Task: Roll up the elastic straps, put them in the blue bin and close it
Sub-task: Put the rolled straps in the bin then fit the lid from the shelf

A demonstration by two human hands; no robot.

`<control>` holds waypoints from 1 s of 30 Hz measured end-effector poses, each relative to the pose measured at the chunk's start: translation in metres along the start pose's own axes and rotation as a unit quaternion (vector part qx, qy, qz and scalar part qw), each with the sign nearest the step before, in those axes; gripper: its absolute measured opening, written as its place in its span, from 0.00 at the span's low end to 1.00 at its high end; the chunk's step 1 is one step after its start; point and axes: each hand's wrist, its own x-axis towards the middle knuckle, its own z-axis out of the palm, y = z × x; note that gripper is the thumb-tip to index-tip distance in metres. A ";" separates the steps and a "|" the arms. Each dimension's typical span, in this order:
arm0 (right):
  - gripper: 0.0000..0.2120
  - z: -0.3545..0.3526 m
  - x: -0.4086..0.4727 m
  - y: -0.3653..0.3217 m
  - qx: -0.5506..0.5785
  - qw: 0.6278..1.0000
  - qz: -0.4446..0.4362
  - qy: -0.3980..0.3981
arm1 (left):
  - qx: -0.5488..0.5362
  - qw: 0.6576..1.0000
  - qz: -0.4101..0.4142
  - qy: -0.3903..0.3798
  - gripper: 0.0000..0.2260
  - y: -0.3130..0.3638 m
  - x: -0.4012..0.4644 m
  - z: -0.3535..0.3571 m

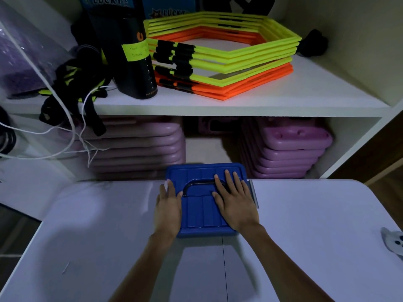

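Closing stage: lid lies on the blue bin, at 12 o'clock on the worktop.
Hands: left hand and right hand lie flat, fingers straight, pressing the lid.
Straps: none visible; judged inside.
Left: right-side latch looks unfastened.

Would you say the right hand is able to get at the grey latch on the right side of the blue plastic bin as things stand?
Probably yes. The right hand lies flat on the blue plastic bin's lid, its little-finger edge right beside the grey latch, and nothing on the white table stands between them.
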 end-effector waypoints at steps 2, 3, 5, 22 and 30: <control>0.30 -0.002 0.000 -0.001 0.003 1.000 -0.004 0.000 | 0.068 0.997 0.024 -0.008 0.25 0.003 -0.004 0.003; 0.30 -0.003 0.000 0.000 0.008 1.000 -0.008 0.001 | 0.090 0.995 0.037 -0.016 0.28 0.002 -0.005 0.004; 0.32 -0.007 0.000 0.002 0.041 0.999 0.021 0.016 | 0.143 0.987 0.069 -0.035 0.35 -0.002 -0.002 0.005; 0.25 -0.033 -0.002 -0.019 0.152 0.941 0.301 0.027 | 0.214 0.968 0.115 -0.057 0.40 -0.005 0.003 0.008; 0.37 -0.016 -0.002 -0.005 0.041 0.994 0.097 -0.012 | 0.184 0.970 0.145 -0.070 0.40 -0.008 0.005 0.007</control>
